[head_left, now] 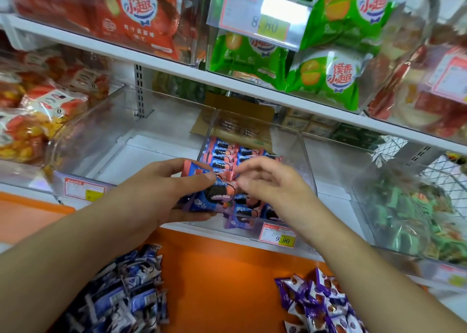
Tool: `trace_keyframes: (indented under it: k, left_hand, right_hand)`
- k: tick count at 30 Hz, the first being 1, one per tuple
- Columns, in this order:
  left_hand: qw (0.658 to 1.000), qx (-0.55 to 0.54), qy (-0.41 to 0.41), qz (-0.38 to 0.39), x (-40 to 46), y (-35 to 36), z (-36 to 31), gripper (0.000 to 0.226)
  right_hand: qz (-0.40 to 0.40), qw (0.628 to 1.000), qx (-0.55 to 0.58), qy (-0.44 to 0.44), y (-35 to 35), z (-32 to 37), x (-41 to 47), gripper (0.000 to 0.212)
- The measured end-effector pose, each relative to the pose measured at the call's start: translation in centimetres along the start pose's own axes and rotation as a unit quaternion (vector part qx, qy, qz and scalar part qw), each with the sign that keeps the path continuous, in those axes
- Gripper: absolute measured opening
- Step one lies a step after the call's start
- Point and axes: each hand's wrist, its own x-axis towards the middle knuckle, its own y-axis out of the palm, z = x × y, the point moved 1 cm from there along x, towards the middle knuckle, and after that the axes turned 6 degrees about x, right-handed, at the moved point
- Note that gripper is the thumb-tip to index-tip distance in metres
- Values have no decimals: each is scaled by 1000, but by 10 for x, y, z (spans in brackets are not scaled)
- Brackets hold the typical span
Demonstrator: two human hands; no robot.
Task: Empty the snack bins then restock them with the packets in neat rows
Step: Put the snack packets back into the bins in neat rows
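My left hand (164,188) grips a small stack of pink-and-blue cookie packets (209,196) in front of the middle clear bin (307,160). My right hand (267,183) pinches the top edge of one packet in that stack. Inside the middle bin, more pink-and-blue packets (227,155) stand in rows along its left side and front. The clear bin on the left (83,140) holds nothing; the one on the right (338,170) shows a bare white floor.
On the orange ledge (217,282) below lie a heap of blue-and-white packets (126,294) and a heap of purple packets (316,299). A price tag (278,235) hangs on the middle bin's front. Filled bins flank both sides; green and red bags fill the shelf above.
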Motion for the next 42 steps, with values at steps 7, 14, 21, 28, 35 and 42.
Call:
trace_keyframes:
  k: [7, 14, 21, 28, 35, 42]
  left_hand:
    - [1000, 26, 18, -3, -2, -2, 4, 34]
    - [988, 64, 15, -140, 8, -24, -2, 20]
    - [989, 73, 17, -126, 9, -32, -2, 19]
    - [989, 87, 27, -116, 9, -36, -2, 16]
    - [990, 95, 9, -102, 11, -30, 1, 26]
    - [993, 104, 35, -46, 10, -14, 6, 17]
  right_hand:
    - [-15, 1000, -13, -18, 24, 12, -13, 36]
    - [-130, 982, -134, -8, 6, -7, 20, 19]
    - [-21, 956, -292, 19, 36, -37, 67, 15]
    - [15, 939, -340, 49, 39, -45, 80, 18]
    - [-31, 988, -150, -16, 24, -22, 56, 29]
    - [14, 991, -88, -100, 26, 21, 27, 23]
